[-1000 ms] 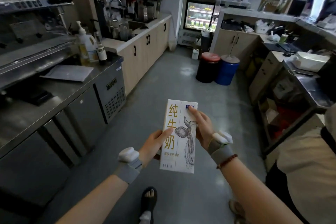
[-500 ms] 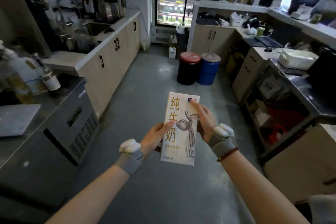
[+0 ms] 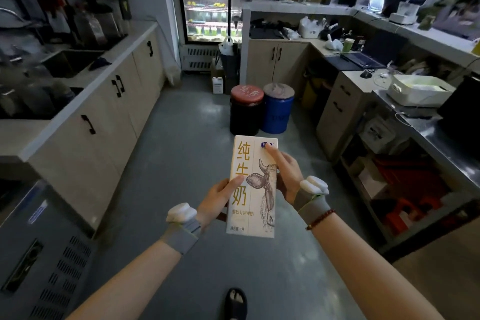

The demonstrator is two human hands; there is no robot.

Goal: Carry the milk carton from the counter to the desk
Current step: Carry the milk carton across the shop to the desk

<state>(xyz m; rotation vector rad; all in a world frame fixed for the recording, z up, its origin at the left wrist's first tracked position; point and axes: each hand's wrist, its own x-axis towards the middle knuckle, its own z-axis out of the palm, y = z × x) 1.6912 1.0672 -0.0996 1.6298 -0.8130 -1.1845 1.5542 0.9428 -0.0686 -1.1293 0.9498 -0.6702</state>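
A tall cream milk carton (image 3: 252, 184) with gold characters and a cow drawing is held upright over the grey floor, in front of my chest. My left hand (image 3: 219, 199) grips its left side, thumb on the front. My right hand (image 3: 285, 174) holds the right side, with the index finger stretched up to the blue logo near the top. A desk (image 3: 355, 78) with a laptop (image 3: 363, 60) and a mouse stands at the far right corner. Behind me to the left runs the steel counter (image 3: 39, 228).
A black bin with a red lid (image 3: 245, 109) and a blue barrel (image 3: 278, 110) stand on the floor straight ahead. Beige cabinets (image 3: 111, 112) line the left, steel shelving (image 3: 405, 176) the right. A glass fridge (image 3: 210, 21) is at the back. My sandalled foot (image 3: 235, 304) shows below.
I have walked forward along the aisle: the steel counter slid back to the left, while the bins and the desk came nearer. Both hands keep the same hold on the carton.
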